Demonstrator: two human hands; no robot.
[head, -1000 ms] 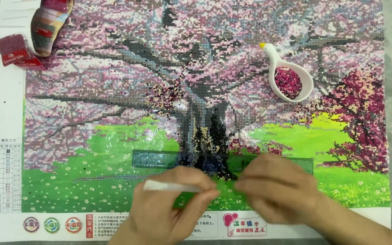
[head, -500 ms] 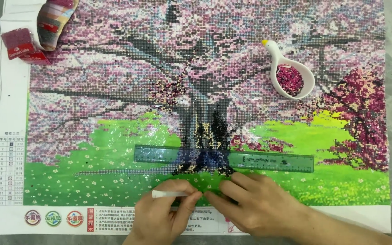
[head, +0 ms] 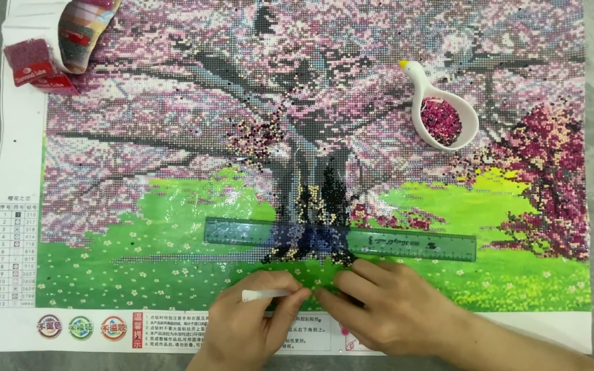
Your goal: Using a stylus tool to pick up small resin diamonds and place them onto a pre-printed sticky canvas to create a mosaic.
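in the left hand (head: 256,323), a white pen (head: 266,295).

Bright, even light falls from overhead; soft shadows sit under both hands. Glare glints off the glossy green film of the bead-picture canvas (head: 194,206) near its lower edge. Focus stays sharp throughout.

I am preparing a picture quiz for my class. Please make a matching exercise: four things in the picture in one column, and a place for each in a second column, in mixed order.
Things:
1. white pen
2. white spoon-shaped dish of pink beads
3. clear ruler
4. red bead packets

Places:
A. upper right, on the blossom part of the canvas
B. top left corner
C. in the left hand, near the bottom
D. flat across the foot of the tree trunk, above both hands

Pairs: 1-C, 2-A, 3-D, 4-B
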